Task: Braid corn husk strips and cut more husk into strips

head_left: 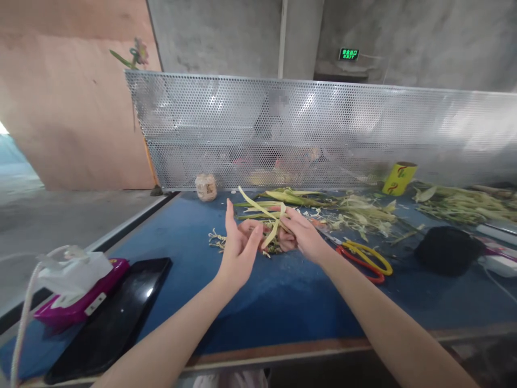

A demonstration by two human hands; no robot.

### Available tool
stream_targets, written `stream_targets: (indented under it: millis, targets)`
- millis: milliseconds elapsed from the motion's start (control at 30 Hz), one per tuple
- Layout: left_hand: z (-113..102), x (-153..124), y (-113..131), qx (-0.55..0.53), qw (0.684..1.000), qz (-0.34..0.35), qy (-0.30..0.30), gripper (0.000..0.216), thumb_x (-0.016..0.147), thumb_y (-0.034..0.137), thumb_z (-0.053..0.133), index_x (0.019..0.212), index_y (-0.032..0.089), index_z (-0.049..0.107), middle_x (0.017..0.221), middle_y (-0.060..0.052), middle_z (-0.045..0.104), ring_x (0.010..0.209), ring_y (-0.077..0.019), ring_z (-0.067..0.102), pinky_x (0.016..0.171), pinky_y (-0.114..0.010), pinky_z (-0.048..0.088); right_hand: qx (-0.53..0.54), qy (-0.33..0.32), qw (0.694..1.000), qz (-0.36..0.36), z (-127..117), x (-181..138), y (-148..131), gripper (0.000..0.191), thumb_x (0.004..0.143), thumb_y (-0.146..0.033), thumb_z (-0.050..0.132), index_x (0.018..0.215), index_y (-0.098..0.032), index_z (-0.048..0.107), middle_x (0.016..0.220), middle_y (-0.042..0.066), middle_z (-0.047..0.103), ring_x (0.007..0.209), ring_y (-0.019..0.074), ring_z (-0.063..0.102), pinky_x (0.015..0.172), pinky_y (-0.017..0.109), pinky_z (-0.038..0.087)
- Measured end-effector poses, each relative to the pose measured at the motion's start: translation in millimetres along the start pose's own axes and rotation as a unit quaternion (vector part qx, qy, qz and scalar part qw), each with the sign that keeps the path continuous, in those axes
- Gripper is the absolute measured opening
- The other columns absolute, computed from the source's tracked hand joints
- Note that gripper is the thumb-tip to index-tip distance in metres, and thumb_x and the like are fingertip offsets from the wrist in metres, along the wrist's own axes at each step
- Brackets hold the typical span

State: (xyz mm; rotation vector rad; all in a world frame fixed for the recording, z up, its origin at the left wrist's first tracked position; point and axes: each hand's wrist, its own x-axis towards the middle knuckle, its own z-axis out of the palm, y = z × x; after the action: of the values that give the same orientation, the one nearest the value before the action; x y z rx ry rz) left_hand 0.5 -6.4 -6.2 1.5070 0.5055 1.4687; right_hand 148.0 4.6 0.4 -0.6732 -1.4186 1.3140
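Note:
Above the middle of the blue tabletop, my right hand is closed on a pale green leaf strip that looks like corn husk. Two or more strips cross at its fingertips; how they are joined is too small to tell. My left hand is beside the strips' lower end, with index finger raised and thumb apart. Its other fingers curl inward and are partly hidden. Under and behind both hands lie green leaves and small braided-looking pieces. Scissors with red and yellow handles lie right of my right hand.
A tablet and a purple power strip with a white plug lie left. A pale roll stands at the back, before a perforated metal screen. Right are husk piles, a yellow can and a black object.

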Motion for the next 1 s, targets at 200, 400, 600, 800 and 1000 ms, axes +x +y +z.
stream_targets:
  millis: [200, 400, 600, 800, 1000]
  targets:
    - [1, 6, -3, -0.021, 0.998, -0.054, -0.02, 0.1, 0.073, 0.017, 0.061, 0.135, 0.027, -0.017, 0.087, -0.002, 0.063, 0.054, -0.0095, 0.058, 0.048, -0.021, 0.047, -0.069, -0.01, 0.997, 0.024, 5, -2, 0, 0.036, 0.08, -0.024, 0.042, 0.115, -0.022, 0.034, 0.044, -0.011, 0.032, 0.038, 0.0065, 0.028, 0.039, 0.018, 0.022]
    - [-1, 11, -3, -0.058, 0.992, -0.108, -0.015, 0.108, 0.067, 0.011, 0.064, 0.135, 0.021, -0.019, 0.077, -0.002, 0.069, 0.064, -0.0154, 0.065, 0.065, -0.029, 0.053, -0.231, 0.03, 0.972, -0.024, 3, -5, 1, 0.034, 0.084, -0.027, 0.04, 0.116, -0.021, 0.034, 0.049, -0.009, 0.039, 0.042, 0.0081, 0.035, 0.041, 0.02, 0.029]
    - [-6, 15, -9, -0.081, 0.988, -0.115, 0.057, 0.111, 0.062, 0.005, 0.069, 0.137, 0.019, -0.012, 0.074, -0.003, 0.07, 0.065, -0.0173, 0.067, 0.064, -0.029, 0.054, -0.457, 0.077, 0.87, -0.17, 0, -9, 1, 0.037, 0.083, -0.023, 0.042, 0.119, -0.022, 0.034, 0.093, 0.007, 0.052, 0.073, 0.015, 0.051, 0.067, 0.033, 0.044]
    - [-5, 18, -7, -0.097, 0.968, -0.18, 0.146, 0.1, 0.063, 0.0, 0.065, 0.137, 0.014, -0.001, 0.067, -0.002, 0.069, 0.058, -0.0152, 0.065, 0.053, -0.022, 0.053, -0.677, 0.053, 0.665, -0.311, 4, -14, -3, 0.017, 0.08, -0.017, 0.05, 0.09, -0.027, 0.059, 0.111, 0.006, 0.047, 0.096, 0.0202, 0.044, 0.083, 0.039, 0.031]
    - [-4, 16, -8, -0.098, 0.968, -0.184, 0.143, 0.098, 0.062, -0.002, 0.065, 0.136, 0.013, 0.003, 0.067, -0.002, 0.069, 0.059, -0.015, 0.065, 0.055, -0.024, 0.053, -0.691, 0.036, 0.649, -0.316, 5, -13, -1, 0.012, 0.082, -0.024, 0.052, 0.078, -0.026, 0.063, 0.106, 0.002, 0.053, 0.097, 0.0189, 0.043, 0.082, 0.036, 0.028]
